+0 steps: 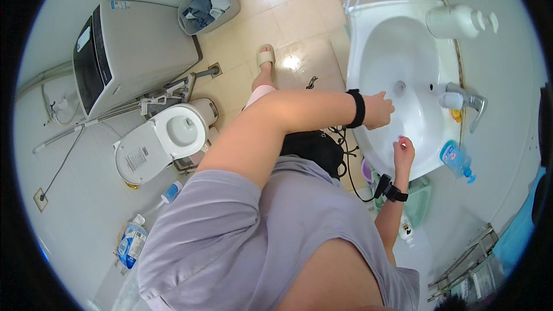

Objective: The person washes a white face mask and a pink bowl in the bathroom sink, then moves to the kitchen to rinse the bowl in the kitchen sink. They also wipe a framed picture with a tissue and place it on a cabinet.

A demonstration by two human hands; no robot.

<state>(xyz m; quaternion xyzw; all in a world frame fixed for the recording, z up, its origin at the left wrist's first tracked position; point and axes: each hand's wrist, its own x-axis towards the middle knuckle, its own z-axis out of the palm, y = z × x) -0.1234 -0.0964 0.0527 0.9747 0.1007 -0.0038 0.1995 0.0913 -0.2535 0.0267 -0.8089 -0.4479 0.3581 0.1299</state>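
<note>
My left hand [379,111] hangs over the near side of a white ceramic washbasin [367,8], its fingers partly curled and a black strap around the wrist. What its palm side holds, if anything, is hidden. Just below it in the view, my right hand [404,152] is above the basin's right part, thumb and fingertips curled close together. Whether something small is between them is too small to tell. A black strapped device [391,190] sits on that wrist. The basin's drain [399,88] is beyond both hands, and a chrome faucet [468,100] stands at the back rim.
A white pump bottle [453,21] and a blue pump bottle [454,159] stand on the basin's rim. Beneath it is a green plastic basket [418,203]. Leftward are a toilet [162,140], a washing machine [142,47] and a laundry basket [233,6]. A black cable [352,177] hangs near my waist.
</note>
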